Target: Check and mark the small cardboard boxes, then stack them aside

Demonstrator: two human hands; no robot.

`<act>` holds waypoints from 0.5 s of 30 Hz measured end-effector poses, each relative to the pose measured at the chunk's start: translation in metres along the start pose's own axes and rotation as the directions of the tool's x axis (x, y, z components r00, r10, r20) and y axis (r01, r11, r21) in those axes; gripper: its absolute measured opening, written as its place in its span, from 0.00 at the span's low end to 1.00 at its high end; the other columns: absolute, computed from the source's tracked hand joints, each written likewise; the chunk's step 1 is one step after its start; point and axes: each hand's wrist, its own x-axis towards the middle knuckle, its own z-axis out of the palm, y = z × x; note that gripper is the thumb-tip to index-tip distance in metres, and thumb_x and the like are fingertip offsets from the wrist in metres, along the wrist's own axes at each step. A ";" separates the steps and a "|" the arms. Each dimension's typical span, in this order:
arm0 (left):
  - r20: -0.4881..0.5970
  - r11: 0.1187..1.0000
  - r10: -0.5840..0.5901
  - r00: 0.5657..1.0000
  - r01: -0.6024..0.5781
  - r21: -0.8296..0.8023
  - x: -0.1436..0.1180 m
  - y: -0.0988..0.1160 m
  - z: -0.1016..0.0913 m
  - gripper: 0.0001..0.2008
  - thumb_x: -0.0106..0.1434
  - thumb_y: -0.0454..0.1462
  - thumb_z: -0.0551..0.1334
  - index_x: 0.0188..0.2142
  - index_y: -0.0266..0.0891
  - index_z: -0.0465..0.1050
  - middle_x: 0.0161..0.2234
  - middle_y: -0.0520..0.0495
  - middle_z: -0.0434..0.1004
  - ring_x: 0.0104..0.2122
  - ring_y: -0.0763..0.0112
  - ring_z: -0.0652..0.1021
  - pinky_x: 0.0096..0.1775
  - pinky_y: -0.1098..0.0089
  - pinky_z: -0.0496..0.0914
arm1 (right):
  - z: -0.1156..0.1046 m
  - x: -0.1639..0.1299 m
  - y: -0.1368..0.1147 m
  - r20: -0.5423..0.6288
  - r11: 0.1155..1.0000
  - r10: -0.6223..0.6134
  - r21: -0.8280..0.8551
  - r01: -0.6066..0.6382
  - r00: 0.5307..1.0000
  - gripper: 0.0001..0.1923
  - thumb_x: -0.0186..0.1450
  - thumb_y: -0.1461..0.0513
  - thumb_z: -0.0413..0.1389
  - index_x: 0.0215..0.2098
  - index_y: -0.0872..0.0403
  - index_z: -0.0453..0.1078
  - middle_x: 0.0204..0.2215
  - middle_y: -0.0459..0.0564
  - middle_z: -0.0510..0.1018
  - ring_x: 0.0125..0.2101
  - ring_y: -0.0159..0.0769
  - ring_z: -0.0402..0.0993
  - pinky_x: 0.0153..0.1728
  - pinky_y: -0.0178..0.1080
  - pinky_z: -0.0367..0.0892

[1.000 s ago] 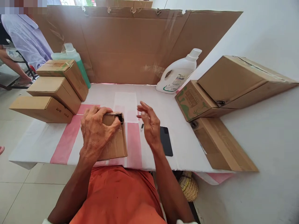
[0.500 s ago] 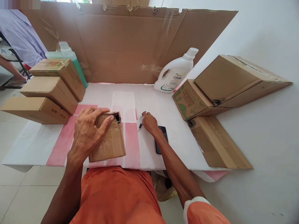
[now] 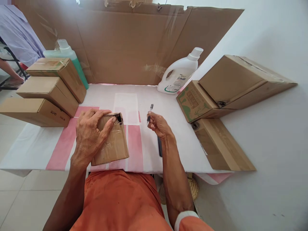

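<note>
Tabletop [image 3: 168, 106]: left hand [image 3: 90, 136] clamps box [image 3: 112, 142], right hand [image 3: 160, 125] pinches pen [image 3: 149, 115], hiding phone [image 3: 159, 146].

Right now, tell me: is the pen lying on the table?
No, the right hand holds the pen up off the table.

A single head-worn view, close above the table [image 3: 149, 96], facing forward and down toward the cardboard backdrop [image 3: 130, 45].

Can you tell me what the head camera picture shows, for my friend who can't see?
A person's left hand presses on a small brown taped cardboard box on a white and pink table, while the right hand lifts a small dark pen. Brown boxes sit stacked nearby.
</note>
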 end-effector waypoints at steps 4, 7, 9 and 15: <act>-0.010 1.000 0.009 1.000 -0.009 0.007 0.001 0.001 0.002 0.16 0.72 0.47 0.62 0.51 0.44 0.83 0.47 0.42 0.81 0.49 0.51 0.76 0.53 0.53 0.70 | 0.020 -0.050 -0.037 0.104 0.928 -0.294 0.271 0.257 0.950 0.22 0.58 0.45 0.68 0.34 0.49 0.65 0.23 0.38 0.71 0.18 0.26 0.67 0.18 0.30 0.60; -0.005 1.000 0.013 1.000 -0.013 -0.003 0.000 0.000 0.002 0.16 0.73 0.47 0.60 0.51 0.43 0.83 0.48 0.42 0.82 0.49 0.51 0.76 0.54 0.53 0.69 | 0.046 -0.077 -0.048 0.123 0.872 -0.429 0.316 0.375 0.895 0.19 0.60 0.49 0.67 0.34 0.48 0.64 0.27 0.39 0.74 0.21 0.28 0.72 0.19 0.31 0.64; 0.001 1.000 0.016 1.000 -0.016 -0.025 -0.001 -0.001 0.002 0.16 0.75 0.45 0.58 0.51 0.43 0.82 0.48 0.43 0.82 0.49 0.52 0.76 0.55 0.54 0.68 | 0.063 -0.086 -0.045 0.074 0.837 -0.491 0.315 0.447 0.868 0.13 0.63 0.51 0.64 0.37 0.47 0.66 0.27 0.39 0.73 0.22 0.28 0.72 0.21 0.32 0.65; 0.034 0.997 0.043 0.998 -0.041 -0.072 -0.005 -0.004 0.001 0.18 0.77 0.40 0.53 0.55 0.42 0.79 0.49 0.44 0.82 0.50 0.56 0.76 0.57 0.55 0.67 | 0.096 -0.087 -0.024 -0.102 0.763 -0.565 0.315 0.565 0.819 0.06 0.64 0.57 0.64 0.38 0.49 0.75 0.30 0.42 0.74 0.24 0.26 0.67 0.24 0.33 0.64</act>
